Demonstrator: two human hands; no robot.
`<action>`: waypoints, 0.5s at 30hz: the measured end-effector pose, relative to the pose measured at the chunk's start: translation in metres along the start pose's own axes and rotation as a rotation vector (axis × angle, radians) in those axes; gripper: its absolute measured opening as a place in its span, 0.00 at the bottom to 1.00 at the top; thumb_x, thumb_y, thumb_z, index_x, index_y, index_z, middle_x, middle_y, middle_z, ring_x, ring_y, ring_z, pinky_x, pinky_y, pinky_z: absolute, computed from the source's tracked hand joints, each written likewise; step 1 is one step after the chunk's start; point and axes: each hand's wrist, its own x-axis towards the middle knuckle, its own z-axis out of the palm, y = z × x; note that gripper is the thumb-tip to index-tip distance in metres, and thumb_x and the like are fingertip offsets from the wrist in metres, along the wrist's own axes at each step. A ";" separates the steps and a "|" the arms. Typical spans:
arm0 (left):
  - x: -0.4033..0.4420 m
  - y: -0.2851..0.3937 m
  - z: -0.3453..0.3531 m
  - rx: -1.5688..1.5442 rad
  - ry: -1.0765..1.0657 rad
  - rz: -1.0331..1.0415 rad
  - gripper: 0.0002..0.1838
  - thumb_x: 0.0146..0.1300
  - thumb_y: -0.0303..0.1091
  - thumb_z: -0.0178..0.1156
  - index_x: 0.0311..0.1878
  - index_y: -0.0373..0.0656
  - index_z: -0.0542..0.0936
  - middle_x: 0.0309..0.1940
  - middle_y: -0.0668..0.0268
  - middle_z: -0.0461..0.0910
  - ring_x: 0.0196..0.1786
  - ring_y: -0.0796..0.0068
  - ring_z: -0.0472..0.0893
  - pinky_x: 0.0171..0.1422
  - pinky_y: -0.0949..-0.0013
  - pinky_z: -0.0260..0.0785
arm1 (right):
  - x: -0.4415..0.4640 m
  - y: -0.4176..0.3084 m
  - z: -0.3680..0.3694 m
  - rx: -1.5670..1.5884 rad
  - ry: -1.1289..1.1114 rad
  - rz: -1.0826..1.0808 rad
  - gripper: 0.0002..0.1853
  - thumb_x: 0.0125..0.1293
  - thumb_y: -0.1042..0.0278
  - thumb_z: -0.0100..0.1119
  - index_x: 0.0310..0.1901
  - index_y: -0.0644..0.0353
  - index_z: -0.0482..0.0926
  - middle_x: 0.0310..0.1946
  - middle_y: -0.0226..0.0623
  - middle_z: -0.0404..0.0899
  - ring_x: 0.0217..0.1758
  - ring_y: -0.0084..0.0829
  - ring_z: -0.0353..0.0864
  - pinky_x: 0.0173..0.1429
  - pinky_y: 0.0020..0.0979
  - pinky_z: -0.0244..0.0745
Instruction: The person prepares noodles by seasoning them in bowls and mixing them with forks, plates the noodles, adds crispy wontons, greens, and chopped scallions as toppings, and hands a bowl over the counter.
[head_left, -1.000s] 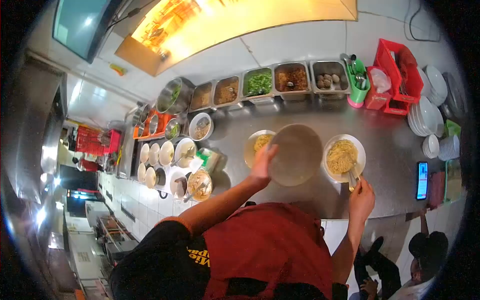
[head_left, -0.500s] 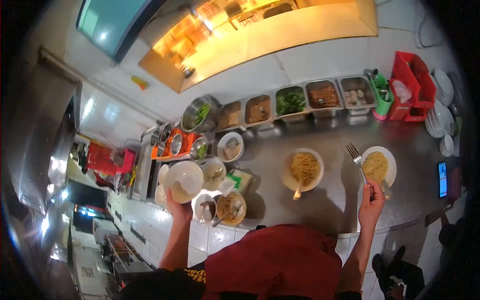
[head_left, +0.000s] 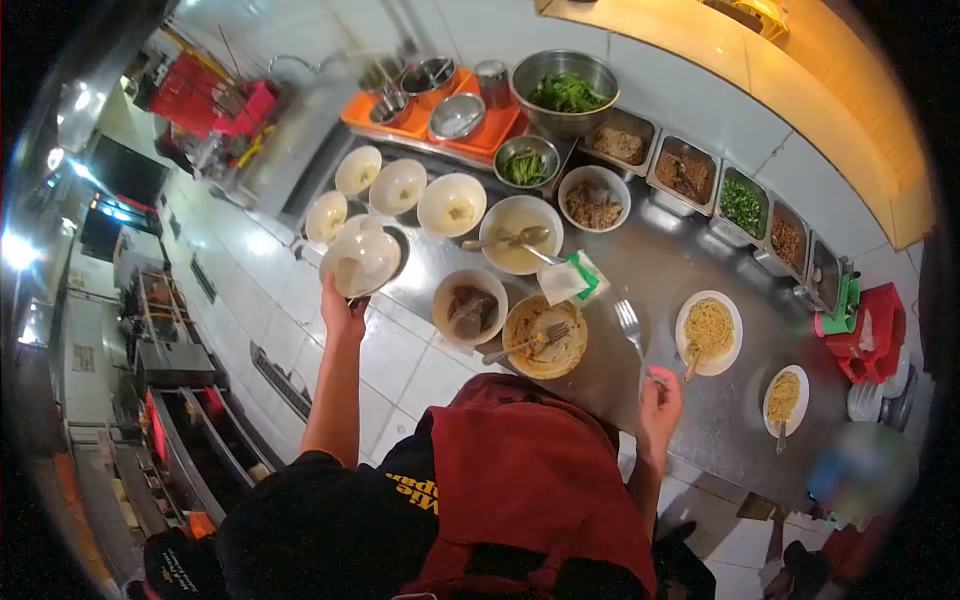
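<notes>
My left hand (head_left: 345,318) is closed on the edge of a white bowl (head_left: 368,262), held tilted beside the counter's left end. In my right hand (head_left: 657,405) is a metal fork (head_left: 629,324), its tines pointing away from me. To the right of that fork lies a white plate of noodles (head_left: 709,335) with a utensil in it; a second plate of noodles (head_left: 784,396) sits farther right. Between my hands stands a sauce-stained bowl (head_left: 565,358) with another fork in it. A bowl with dark contents (head_left: 470,305) is beside it.
Several white bowls (head_left: 452,205) stand on the left counter, near a bowl of pale liquid (head_left: 522,232) with spoons. A green-and-white packet (head_left: 574,279) lies close by. Along the back are a steel bowl of greens (head_left: 567,85), metal food trays (head_left: 741,206) and an orange tray (head_left: 485,130).
My view has swung left, bringing more bowls into sight. The white bowl in my left hand is now over the counter's left end. The fork stays in my right hand, now left of the noodle plates.
</notes>
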 end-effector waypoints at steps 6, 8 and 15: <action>0.025 -0.067 -0.019 -0.039 0.043 -0.103 0.24 0.69 0.50 0.55 0.61 0.44 0.72 0.51 0.62 0.76 0.47 0.64 0.78 0.45 0.63 0.75 | -0.002 -0.014 0.043 -0.126 -0.131 -0.075 0.07 0.67 0.76 0.55 0.46 0.63 0.76 0.23 0.22 0.70 0.27 0.14 0.66 0.31 0.21 0.60; 0.034 -0.088 -0.018 -0.103 -0.003 -0.137 0.25 0.69 0.50 0.56 0.60 0.43 0.72 0.51 0.62 0.77 0.48 0.64 0.79 0.43 0.63 0.75 | -0.005 -0.023 0.052 -0.164 -0.137 -0.060 0.07 0.67 0.76 0.55 0.46 0.63 0.76 0.23 0.23 0.71 0.27 0.14 0.66 0.31 0.21 0.60; 0.067 -0.136 -0.020 -0.104 -0.068 -0.173 0.26 0.69 0.51 0.55 0.60 0.41 0.71 0.51 0.61 0.76 0.49 0.64 0.79 0.45 0.63 0.75 | -0.014 -0.014 0.083 -0.204 -0.190 0.033 0.08 0.67 0.76 0.56 0.47 0.63 0.76 0.32 0.32 0.81 0.37 0.19 0.77 0.42 0.23 0.71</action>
